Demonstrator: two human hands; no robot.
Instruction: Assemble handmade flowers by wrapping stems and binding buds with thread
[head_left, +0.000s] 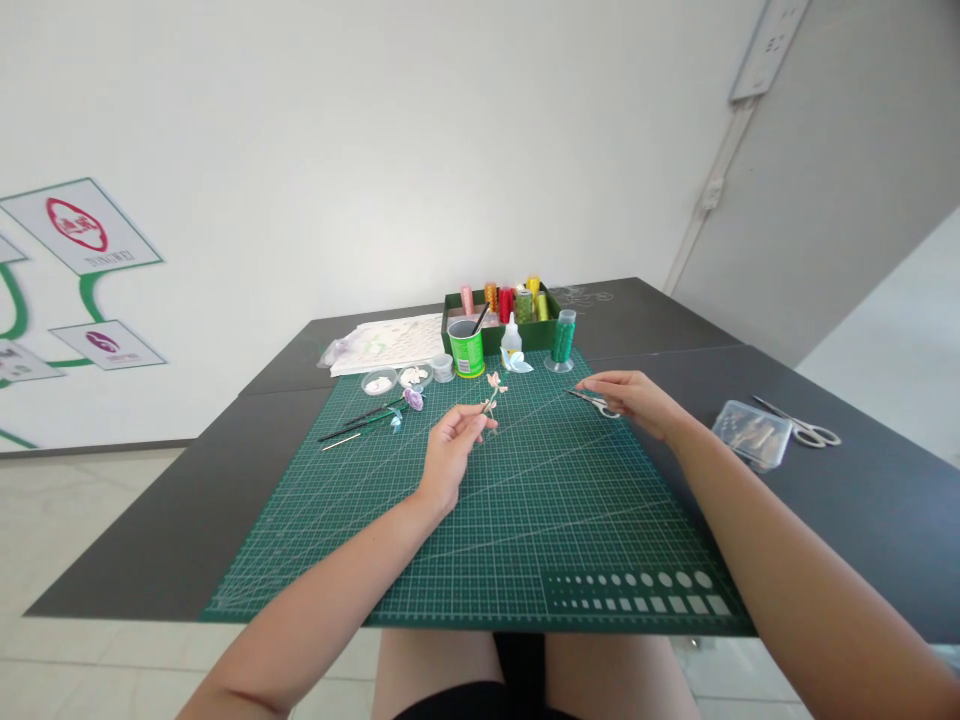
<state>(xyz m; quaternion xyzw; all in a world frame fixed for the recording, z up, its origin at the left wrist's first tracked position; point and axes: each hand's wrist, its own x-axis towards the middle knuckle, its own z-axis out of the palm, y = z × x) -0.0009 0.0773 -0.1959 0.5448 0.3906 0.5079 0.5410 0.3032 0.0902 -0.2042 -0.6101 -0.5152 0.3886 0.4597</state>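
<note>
Between the thumb and fingers of my left hand (pixel 454 445) is a small artificial flower sprig (pixel 493 388) with pale pink petals and a thin green stem. My right hand (pixel 630 395) is held out over the right side of the green cutting mat (pixel 510 520), its thumb and fingertips pinched together. What lies in that pinch is too fine to make out. Just under these fingers, a pair of small scissors (pixel 600 405) with white handles rests on the mat. A spool of green thread (pixel 562 342) stands beyond my right hand.
At the back are a green tray (pixel 491 340) of coloured thread spools, a green can (pixel 469 352), a glue bottle (pixel 511 340) and small dishes (pixel 379 382). A purple flower (pixel 412 399) and dark sticks lie left. A clear plastic box (pixel 752 435) and larger scissors (pixel 810 432) lie right.
</note>
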